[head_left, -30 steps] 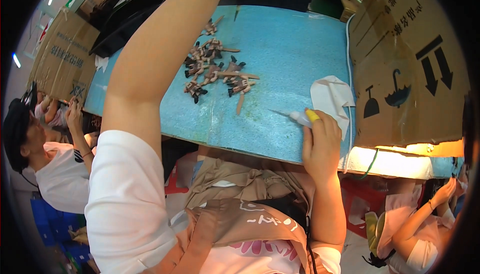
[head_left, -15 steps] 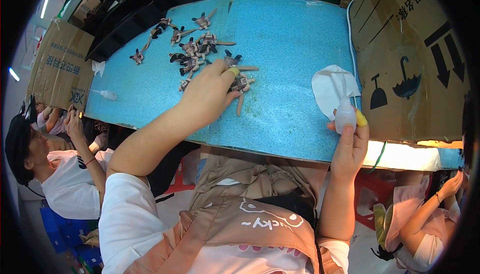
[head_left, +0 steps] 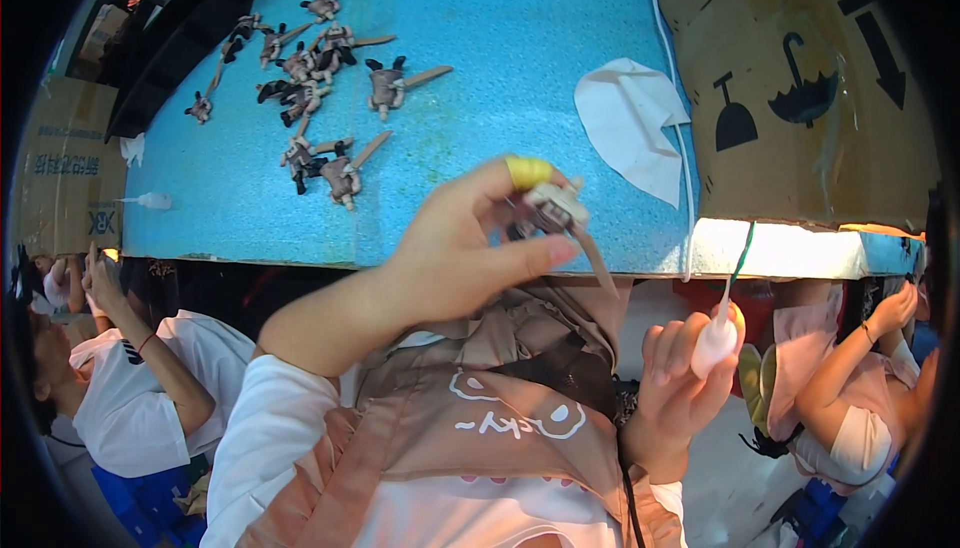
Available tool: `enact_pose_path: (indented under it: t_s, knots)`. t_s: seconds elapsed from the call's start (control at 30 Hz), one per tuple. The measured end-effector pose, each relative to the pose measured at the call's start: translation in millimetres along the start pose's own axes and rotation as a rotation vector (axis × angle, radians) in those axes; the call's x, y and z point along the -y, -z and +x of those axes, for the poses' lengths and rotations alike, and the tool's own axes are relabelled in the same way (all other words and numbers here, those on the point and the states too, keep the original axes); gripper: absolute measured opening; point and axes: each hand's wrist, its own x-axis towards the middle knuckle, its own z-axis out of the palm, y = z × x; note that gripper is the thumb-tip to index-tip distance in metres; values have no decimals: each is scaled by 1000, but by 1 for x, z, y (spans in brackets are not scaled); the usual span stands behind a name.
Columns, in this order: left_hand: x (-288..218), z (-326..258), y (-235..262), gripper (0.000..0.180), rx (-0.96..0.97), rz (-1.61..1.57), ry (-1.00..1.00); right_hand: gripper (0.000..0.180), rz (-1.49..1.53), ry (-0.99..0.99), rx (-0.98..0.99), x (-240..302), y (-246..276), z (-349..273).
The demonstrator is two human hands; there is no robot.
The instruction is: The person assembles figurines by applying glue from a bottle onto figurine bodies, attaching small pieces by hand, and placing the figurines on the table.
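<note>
My left hand (head_left: 455, 233), a yellow cover on one finger, pinches a small toy figurine (head_left: 556, 210) above the front edge of the blue table (head_left: 480, 98). A thin tan blade-like part of the figurine points down toward my apron. Lower and to the right, my right hand (head_left: 672, 378) is closed round a small white squeeze bottle (head_left: 712, 350) whose thin nozzle points up. The bottle and the figurine are apart. Several similar brown-and-black figurines (head_left: 386, 88) with tan blades lie in a loose group on the left half of the table.
A white sheet (head_left: 622, 113) lies at the right beside a white cable (head_left: 688, 188) and a large cardboard box (head_left: 770, 168). At the left are another small bottle (head_left: 155, 201) and a cardboard box (head_left: 60, 173). People sit on both sides.
My left hand has picked up a figurine from the group and brought it toward me. My right hand has moved down, off the table, with the squeeze bottle. The view has shifted too.
</note>
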Motion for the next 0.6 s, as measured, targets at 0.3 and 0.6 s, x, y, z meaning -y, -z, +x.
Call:
enact_pose_path:
  t_s: [0.3,0.6]
  knots:
    - [20,-7,-41,34,75,-336,42,25,-361,689,-82,-9,-6,-28]
    - [25,-7,-37,33,139,-103,-178,15,-501,779,-59,-11,-10,-20]
